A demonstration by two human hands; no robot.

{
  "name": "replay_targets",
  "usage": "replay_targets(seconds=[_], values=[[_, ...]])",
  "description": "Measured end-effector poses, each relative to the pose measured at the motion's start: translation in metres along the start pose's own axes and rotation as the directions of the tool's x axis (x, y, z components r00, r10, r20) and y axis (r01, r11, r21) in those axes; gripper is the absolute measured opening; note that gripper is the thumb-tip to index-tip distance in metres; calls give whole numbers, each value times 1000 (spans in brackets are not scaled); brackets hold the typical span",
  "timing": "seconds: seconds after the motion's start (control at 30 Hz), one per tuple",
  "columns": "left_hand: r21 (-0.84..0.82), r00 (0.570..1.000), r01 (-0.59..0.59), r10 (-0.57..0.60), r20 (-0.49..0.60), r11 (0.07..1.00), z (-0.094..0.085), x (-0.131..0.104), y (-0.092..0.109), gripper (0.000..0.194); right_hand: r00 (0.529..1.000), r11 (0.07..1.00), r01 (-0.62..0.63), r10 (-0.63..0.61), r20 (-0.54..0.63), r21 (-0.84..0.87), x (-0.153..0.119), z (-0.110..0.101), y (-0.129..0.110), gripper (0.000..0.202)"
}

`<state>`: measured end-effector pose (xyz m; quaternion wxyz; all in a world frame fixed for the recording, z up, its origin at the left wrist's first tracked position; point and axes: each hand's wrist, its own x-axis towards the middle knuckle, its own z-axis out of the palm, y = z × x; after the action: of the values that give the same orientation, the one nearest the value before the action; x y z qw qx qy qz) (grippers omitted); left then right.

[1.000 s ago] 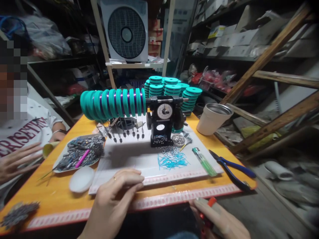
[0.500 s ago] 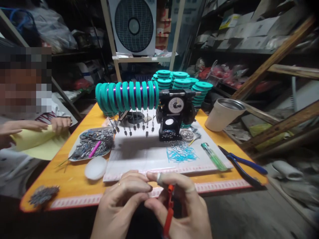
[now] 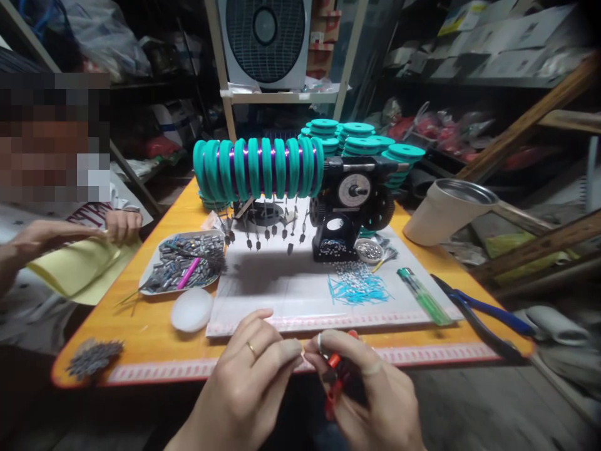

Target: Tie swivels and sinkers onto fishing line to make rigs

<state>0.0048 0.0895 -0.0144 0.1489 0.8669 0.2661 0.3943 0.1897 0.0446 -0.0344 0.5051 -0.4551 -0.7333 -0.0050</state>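
My left hand, with a ring on one finger, pinches thumb against forefinger on something too small to make out. Its fingertips meet those of my right hand just off the table's front edge. A red-handled tool lies in my right palm, under the curled fingers. Beyond my hands stands a black winding machine carrying a row of teal spools, with small dark weights hanging below. Light-blue pieces and tiny silvery bits lie on the white board.
A tray of metal parts and a white lid are at left. A green lighter, pliers and a beige cup stand or lie at right. Another person's hands hold yellow paper.
The view has shifted, so the table things appear farther right. My left fingers have closed into a pinch near my right fingertips, and the red-handled tool has turned in my right hand.
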Motion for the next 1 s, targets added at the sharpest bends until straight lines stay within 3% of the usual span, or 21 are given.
replay_targets(seconds=[0.2,0.53,0.67,0.73,0.87,0.93,1.0], values=[[-26,999,0,1,44,1000,-5,8,-11,21,999,1000,-13,13,51,-14,4,1,6,52],[204,983,-175,158,96,963,-11,25,-29,19,924,931,-361,348,159,57,15,7,13,52],[261,990,-92,61,126,961,-8,29,-29,8,950,964,-265,259,174,13,18,2,16,52],[268,990,-34,-4,141,963,-6,31,-29,9,951,959,-278,268,151,48,15,-2,14,49],[192,970,82,-122,211,978,-5,33,-31,13,870,846,-482,431,238,228,4,-13,6,26],[148,959,137,-169,228,979,-5,34,-31,14,845,840,-501,423,326,209,0,-18,3,19],[110,951,185,-206,229,977,-6,35,-31,14,851,881,-451,378,365,140,-4,-20,3,24]])
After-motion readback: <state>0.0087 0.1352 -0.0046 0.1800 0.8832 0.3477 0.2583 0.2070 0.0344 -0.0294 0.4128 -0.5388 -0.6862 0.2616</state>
